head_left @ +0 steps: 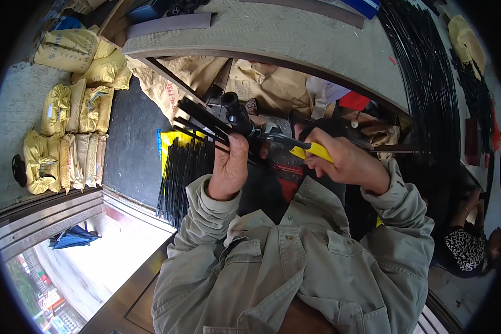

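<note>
My left hand [231, 167] is closed round a bunch of thin black rods [203, 122], whose ends fan out up and to the left. Beside them stands a black tubular piece [236, 113] with a round open end pointing up. In my right hand [344, 158] is a pair of pliers with yellow handles [320, 151]. The plier head [273, 132] reaches to the tubular piece, close to my left fingers. Whether the jaws grip anything cannot be made out. My left fingertips are partly hidden behind the rods.
A grey-topped workbench [317, 44] runs ahead, with brown sacks [261, 83] beneath it. Black rods [175, 172] stand in a bundle at my left; more long black rods [423, 67] lie at far right. Yellow sacks [72, 150] are stacked left. Another person [467, 245] sits at right.
</note>
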Action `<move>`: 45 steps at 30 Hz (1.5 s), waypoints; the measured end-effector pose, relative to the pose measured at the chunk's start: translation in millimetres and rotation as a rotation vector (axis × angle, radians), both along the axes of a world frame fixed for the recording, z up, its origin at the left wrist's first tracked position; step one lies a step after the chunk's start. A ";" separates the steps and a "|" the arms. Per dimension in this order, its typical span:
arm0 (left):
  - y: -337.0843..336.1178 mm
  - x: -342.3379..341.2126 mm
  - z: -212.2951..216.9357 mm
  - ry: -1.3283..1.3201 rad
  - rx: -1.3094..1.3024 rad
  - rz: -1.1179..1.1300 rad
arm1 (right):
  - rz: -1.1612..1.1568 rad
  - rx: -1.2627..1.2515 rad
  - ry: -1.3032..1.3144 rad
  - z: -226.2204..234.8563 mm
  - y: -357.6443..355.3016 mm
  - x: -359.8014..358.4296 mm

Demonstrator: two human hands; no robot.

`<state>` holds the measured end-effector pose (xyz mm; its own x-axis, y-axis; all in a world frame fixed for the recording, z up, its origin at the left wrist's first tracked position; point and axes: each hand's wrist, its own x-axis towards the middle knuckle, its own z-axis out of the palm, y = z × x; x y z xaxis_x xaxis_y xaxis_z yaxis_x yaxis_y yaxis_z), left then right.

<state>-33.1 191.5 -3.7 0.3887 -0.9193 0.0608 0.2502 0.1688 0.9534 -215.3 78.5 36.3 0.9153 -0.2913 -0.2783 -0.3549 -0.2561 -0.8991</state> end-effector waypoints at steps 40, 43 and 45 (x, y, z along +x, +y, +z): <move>-20.1 20.0 -36.4 0.109 -0.044 0.152 | -0.855 -1.422 0.028 -13.9 -287.6 96.2; -13.7 22.8 -23.2 0.164 -0.048 0.160 | -0.794 -0.537 -0.388 -5.5 -197.0 91.1; -10.2 22.2 -11.9 0.156 -0.049 0.064 | -0.668 -0.081 -0.645 -5.0 -114.9 78.8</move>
